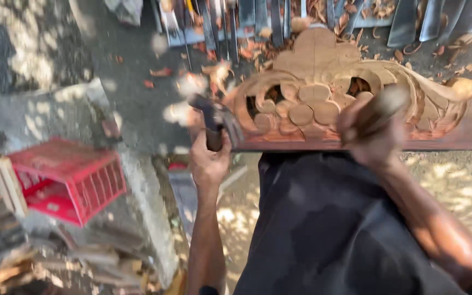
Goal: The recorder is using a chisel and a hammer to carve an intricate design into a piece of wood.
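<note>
Two hands carve a big wooden panel

I see the carved wood panel (323,93) at 12 o'clock, lying on the table (137,104) so both hands can work it. My left hand (210,161), at 9 o'clock from it, has its fingers (217,154) clenched on a dark chisel (214,123) aimed at the carving. My right hand (370,134) is wrapped tight on a blurry wooden mallet (381,106). More chisels (236,22) wait behind.
</note>
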